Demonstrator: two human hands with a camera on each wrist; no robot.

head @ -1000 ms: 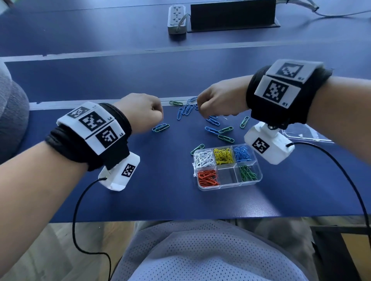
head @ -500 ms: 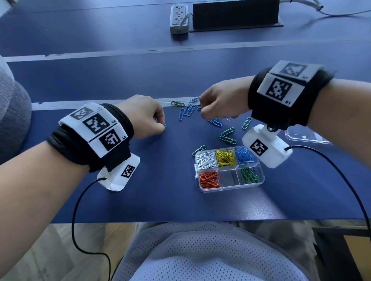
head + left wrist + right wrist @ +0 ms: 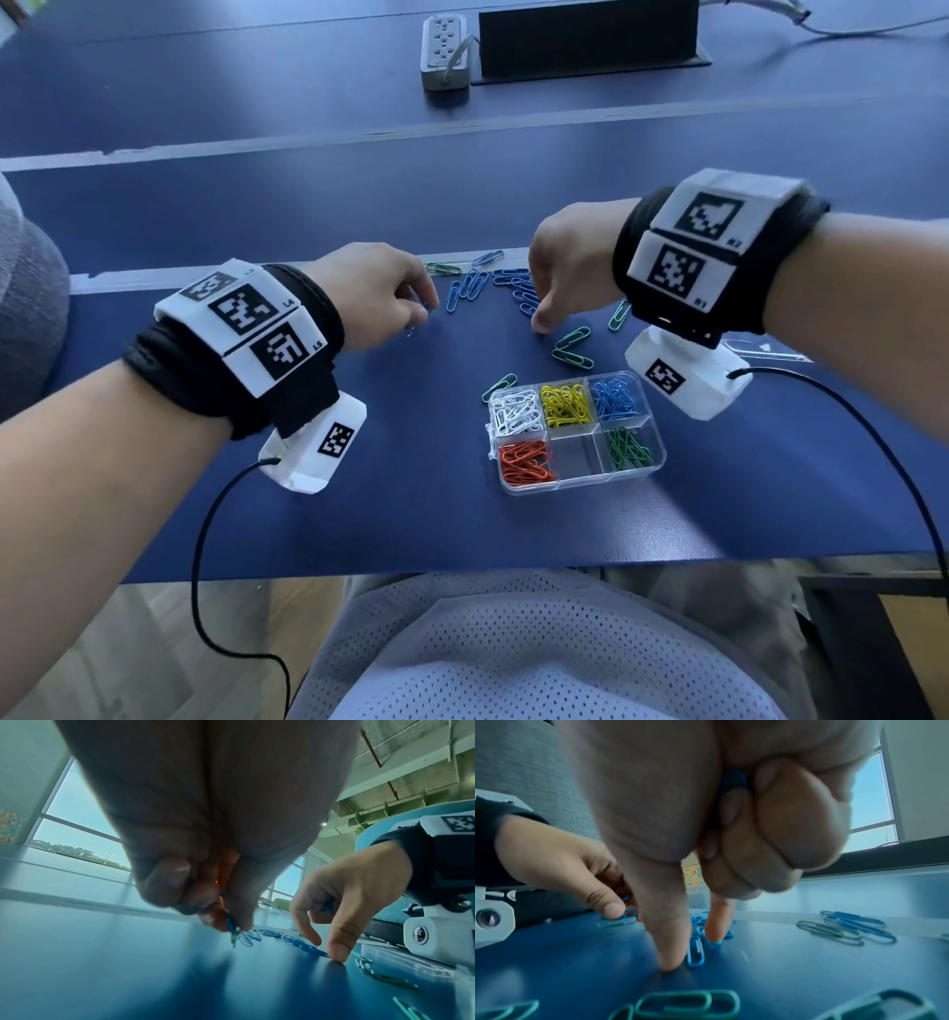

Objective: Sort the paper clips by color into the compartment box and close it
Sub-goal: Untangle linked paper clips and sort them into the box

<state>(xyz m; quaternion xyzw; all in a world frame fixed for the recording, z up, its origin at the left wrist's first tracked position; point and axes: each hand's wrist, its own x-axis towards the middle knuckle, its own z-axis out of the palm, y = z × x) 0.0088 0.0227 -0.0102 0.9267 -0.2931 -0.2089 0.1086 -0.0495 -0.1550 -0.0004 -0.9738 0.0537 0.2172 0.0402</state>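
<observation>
The clear compartment box [image 3: 575, 480] lies open, holding white, yellow and blue clips in its far row and orange and green in its near row; the middle near cell is bare. Loose blue clips [image 3: 513, 288] and green clips [image 3: 572, 349] lie beyond it. My left hand [image 3: 418, 313] pinches a blue and a green clip [image 3: 232, 931] just above the table. My right hand [image 3: 536, 313] keeps a blue clip [image 3: 734, 780] tucked under its curled fingers, while thumb and forefinger reach down either side of another blue clip [image 3: 695, 953].
The box's clear lid [image 3: 765, 352] lies to the right, partly behind my right wrist camera. One green clip [image 3: 498, 386] lies against the box's far left corner. A power strip [image 3: 444, 46] and a black block [image 3: 585, 36] stand far back.
My left hand slid right onto the pair of clips beside it and picked them up. My right hand dropped from a fist over the pile and stretched thumb and forefinger to the table.
</observation>
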